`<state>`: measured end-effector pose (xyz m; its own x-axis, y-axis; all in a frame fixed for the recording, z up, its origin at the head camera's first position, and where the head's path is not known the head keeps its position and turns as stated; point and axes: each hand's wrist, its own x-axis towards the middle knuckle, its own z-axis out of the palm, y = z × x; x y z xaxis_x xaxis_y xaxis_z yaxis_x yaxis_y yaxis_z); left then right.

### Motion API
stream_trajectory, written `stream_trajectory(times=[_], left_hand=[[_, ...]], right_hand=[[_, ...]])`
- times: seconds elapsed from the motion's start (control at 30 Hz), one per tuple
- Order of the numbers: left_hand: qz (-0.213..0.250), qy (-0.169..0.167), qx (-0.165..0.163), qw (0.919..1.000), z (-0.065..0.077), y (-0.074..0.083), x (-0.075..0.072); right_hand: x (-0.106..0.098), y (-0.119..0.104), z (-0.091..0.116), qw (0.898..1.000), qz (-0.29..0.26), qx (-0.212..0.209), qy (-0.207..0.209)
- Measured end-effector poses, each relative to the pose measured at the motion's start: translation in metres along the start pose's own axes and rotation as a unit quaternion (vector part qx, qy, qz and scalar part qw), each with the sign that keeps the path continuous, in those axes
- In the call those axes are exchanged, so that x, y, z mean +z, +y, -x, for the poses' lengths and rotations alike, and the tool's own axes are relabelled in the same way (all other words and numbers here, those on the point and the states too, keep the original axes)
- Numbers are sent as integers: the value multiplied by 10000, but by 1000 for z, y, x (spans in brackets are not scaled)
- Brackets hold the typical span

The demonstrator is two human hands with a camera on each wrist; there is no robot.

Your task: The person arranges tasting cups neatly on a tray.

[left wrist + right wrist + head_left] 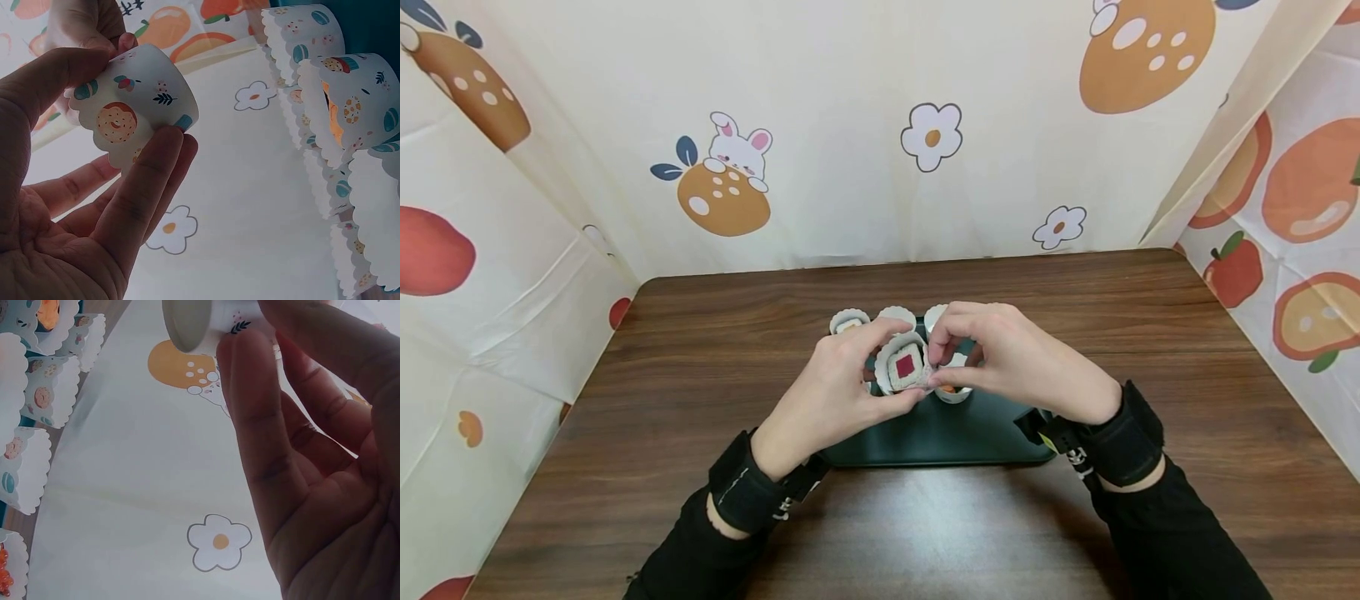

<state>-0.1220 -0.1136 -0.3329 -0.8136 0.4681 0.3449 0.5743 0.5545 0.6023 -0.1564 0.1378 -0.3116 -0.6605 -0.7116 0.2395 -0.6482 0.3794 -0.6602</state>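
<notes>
Above the dark green tray (955, 442), both hands hold one white paper baking cup (150, 94), printed with doughnuts and leaves and edged with scallops. Inside it is a whitish square piece (905, 367) with a red centre. My left hand (835, 379) grips the cup from its left side, thumb on one side and fingers on the other. From the right, my right hand (1007, 350) pinches the cup's edge between thumb and fingertips. In the right wrist view the right fingers (256, 394) lie against the cup's wall.
Several similar paper cups (897, 315) stand on the tray behind the hands. One cup (955, 395) beside the right hand has orange contents. The brown wooden table (715, 333) meets a printed cloth (850, 192) at the back and sides.
</notes>
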Motion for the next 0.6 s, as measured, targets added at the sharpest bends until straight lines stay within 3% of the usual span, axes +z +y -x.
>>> stream_trajectory(times=[0.6], left_hand=[[-355,-51,313,9989,0,-3,5]], right_hand=[[5,1,-2,9949,629,-744,240]])
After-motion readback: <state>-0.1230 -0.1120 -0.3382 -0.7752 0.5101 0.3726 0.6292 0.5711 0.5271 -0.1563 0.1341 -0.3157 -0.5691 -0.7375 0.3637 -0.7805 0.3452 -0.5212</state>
